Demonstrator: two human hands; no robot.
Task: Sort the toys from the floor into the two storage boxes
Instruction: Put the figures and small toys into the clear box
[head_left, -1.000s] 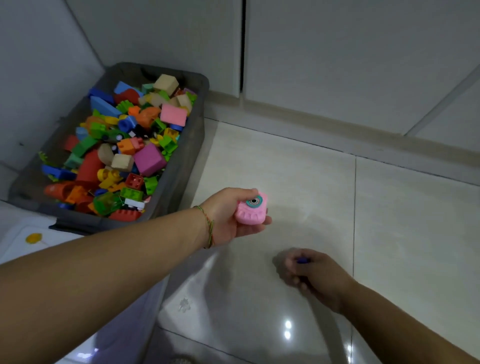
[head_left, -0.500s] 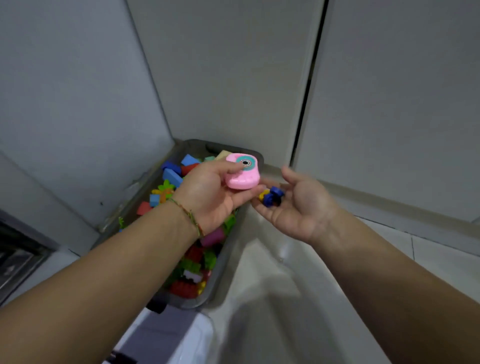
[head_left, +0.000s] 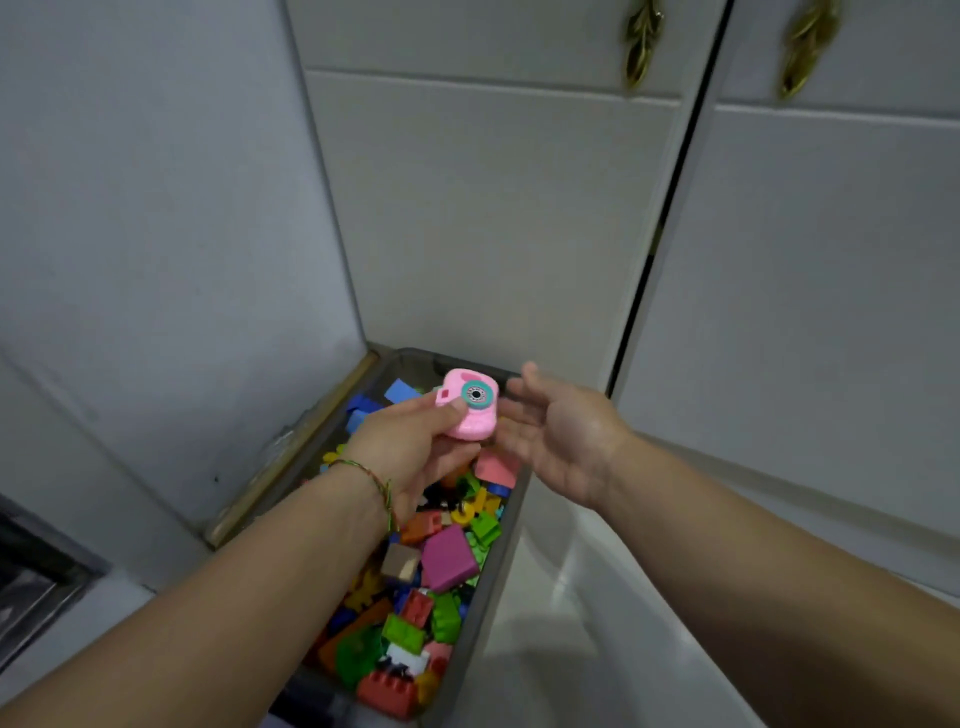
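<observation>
Currently: pink toy camera (head_left: 470, 410), likely light, rigid, slick plastic, best pinched across its flat sides; gripped by left hand (head_left: 415, 452) above the storage box (head_left: 506, 540), right hand (head_left: 561, 441) spread wide beside.

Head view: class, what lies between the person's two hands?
In the head view, the pink toy camera, held by the left hand over the storage box; the open right hand is beside it.

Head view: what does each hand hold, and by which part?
Left hand pinches the pink toy camera at its lower left part, thumb on front; right hand holds nothing visible.
</observation>
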